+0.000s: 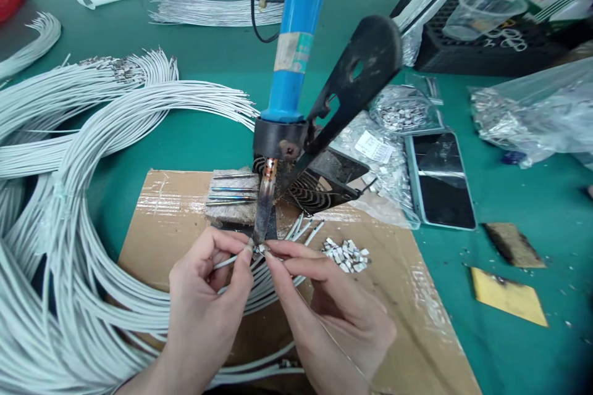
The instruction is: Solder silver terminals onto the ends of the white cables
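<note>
While under iron (290,74), wire (225,262) (left hand (204,302))

Dark smartphone in teal case (442,182) flat on green tabletop (532,210); yellow sponge rectangle (507,296) and scorched brown pad (512,245) near it; clear plastic cup (482,12) on black tray (463,52).

Two hands are mine: my left hand (208,296) pinches one white wire (227,262), my right hand (333,315) one small terminal (262,249). I count one blue-handled soldering iron (296,43) in one black stand (365,68), three spare tips (231,189), one heap of loose terminals (347,255), one cardboard sheet (417,321), one phone (442,182), one plastic cup (482,12), one brown pad (512,245) and one yellow pad (507,296). The looped wires (92,197) are too many to count.
</note>
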Demonstrator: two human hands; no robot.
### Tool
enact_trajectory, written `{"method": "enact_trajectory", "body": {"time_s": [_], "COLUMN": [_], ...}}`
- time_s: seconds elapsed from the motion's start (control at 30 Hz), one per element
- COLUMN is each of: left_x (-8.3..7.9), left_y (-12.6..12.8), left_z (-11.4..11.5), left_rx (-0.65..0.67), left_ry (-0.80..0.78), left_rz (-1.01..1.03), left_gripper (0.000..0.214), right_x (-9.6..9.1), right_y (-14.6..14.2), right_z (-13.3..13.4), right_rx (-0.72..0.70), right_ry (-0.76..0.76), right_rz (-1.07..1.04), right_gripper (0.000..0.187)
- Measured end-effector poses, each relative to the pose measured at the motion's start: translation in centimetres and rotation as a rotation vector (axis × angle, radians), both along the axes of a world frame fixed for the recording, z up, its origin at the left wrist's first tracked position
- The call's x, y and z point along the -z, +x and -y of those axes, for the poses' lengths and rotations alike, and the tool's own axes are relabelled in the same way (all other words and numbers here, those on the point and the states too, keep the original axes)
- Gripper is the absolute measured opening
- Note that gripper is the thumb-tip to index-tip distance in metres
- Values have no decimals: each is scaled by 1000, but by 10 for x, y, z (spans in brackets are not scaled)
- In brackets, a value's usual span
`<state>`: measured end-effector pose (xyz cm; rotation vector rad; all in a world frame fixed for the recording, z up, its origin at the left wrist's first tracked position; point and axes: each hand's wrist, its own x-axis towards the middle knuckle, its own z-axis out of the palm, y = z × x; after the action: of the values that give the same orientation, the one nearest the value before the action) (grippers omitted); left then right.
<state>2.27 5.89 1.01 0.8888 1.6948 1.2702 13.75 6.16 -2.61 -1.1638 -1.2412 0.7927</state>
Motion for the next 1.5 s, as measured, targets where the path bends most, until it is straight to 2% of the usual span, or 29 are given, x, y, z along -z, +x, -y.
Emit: {"method": "enact_trajectory", "body": {"time_s": [0.33, 0.53, 0.73, 0.9, 1.17, 1.5], "left_x": [-3, 0, -1, -3, -4, -3], "left_y": [4, -4, -2, 5, 5, 4], "left_z": [0, -2, -1, 1, 2, 3], "left_rx": [-42, 56, 38, -44, -35, -23], "left_ry": [5, 3, -13, -29, -35, -10], "left_rz": [14, -3, 2, 6, -18, -24], "left_gripper": [14, 12, 12, 11, 12, 13], "right_x": [-1, 0, 1, 1, 5, -1], "right_y": [-1, 0, 0, 1, 0, -2], "right_z": [-2, -1, -1, -1, -1, -3], "right_rx": [2, 7, 14, 7, -2, 31], "right_ry": [14, 21, 13, 27, 49, 87], "right_rz": [3, 24, 28, 34, 26, 54], "right_gripper": [19, 19, 19, 20, 24, 23]}}
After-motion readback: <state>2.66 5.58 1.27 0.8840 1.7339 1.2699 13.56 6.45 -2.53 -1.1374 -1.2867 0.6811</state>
